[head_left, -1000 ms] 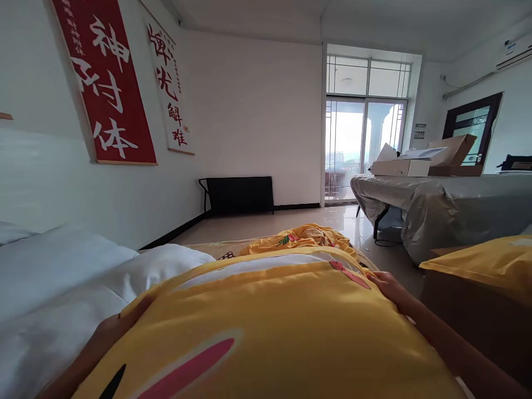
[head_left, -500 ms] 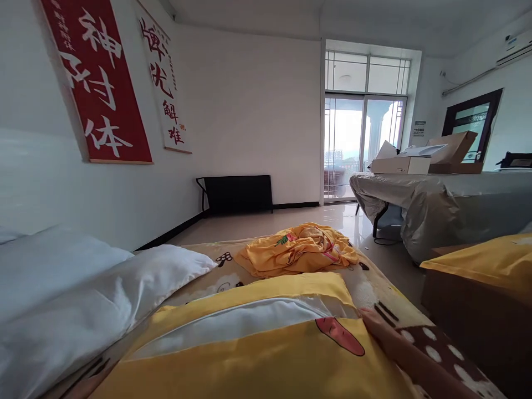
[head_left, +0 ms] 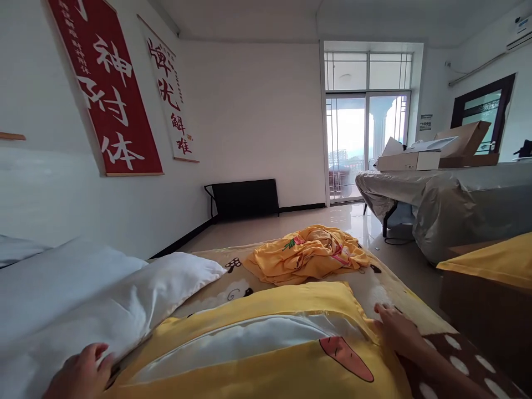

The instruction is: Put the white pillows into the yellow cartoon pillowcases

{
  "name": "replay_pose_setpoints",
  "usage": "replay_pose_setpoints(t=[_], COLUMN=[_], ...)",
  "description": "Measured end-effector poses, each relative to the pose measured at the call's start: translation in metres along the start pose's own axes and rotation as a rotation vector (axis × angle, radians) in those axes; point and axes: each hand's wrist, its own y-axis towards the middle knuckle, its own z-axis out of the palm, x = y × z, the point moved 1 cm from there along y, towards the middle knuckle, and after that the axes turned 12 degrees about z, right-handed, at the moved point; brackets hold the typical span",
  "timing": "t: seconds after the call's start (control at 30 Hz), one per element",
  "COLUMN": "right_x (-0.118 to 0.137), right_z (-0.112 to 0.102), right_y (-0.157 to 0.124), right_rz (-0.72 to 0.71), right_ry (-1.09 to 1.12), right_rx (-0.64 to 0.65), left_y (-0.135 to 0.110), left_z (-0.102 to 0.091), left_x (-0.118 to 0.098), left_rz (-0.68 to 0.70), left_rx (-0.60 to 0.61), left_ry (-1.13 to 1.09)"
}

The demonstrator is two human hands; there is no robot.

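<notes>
A pillow in a yellow case (head_left: 266,354) with a carrot print lies flat on the bed in front of me, its white inner pillow showing through the open flap. My right hand (head_left: 397,330) rests at the pillow's right corner, fingers stretched flat on the patterned bedspread (head_left: 382,291). My left hand (head_left: 81,374) sits at the pillow's left edge, fingers loosely curled against the white pillow (head_left: 124,302) beside it, holding nothing I can see.
A crumpled yellow pillowcase (head_left: 307,252) lies farther down the bed. Another yellow-covered surface (head_left: 494,260) stands at the right. A covered table (head_left: 453,194) holds cardboard boxes (head_left: 415,158). Red and white scrolls hang on the left wall; a black rack (head_left: 245,197) stands by the far wall.
The yellow pillow has come down from in front of me onto the bed. Both hands have let go of its sides and now rest beside its corners.
</notes>
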Motion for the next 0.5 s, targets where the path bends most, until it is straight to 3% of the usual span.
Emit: replay_pose_setpoints(t=[0.07, 0.13, 0.2, 0.27, 0.3, 0.37, 0.43, 0.5], right_x=[0.036, 0.085, 0.133, 0.164, 0.170, 0.168, 0.155, 0.143], right_z=[-0.033, -0.055, -0.058, -0.043, -0.030, -0.005, 0.012, 0.016], right_y=[-0.006, -0.018, -0.032, -0.042, -0.045, -0.044, -0.040, -0.037], right_rz=[-0.109, -0.251, -0.402, -0.509, -0.520, -0.499, -0.499, -0.537], right_ry=[0.005, 0.086, 0.196, 0.275, 0.290, 0.293, 0.285, 0.263], right_rx=[-0.094, -0.142, -0.143, -0.111, -0.092, -0.058, -0.032, -0.010], left_y=[0.002, -0.014, -0.043, -0.073, -0.084, -0.096, -0.099, -0.098], left_z=[-0.018, -0.034, -0.040, -0.032, -0.023, 0.002, 0.028, 0.046], left_x=[-0.057, -0.138, -0.217, -0.269, -0.282, -0.286, -0.273, -0.258], left_rz=[0.126, 0.522, 0.922, 1.252, 1.332, 1.338, 1.276, 1.279], left_rx=[0.052, 0.225, 0.335, 0.298, 0.272, 0.260, 0.266, 0.226], left_ry=[-0.151, -0.318, -0.391, -0.376, -0.363, -0.343, -0.336, -0.316])
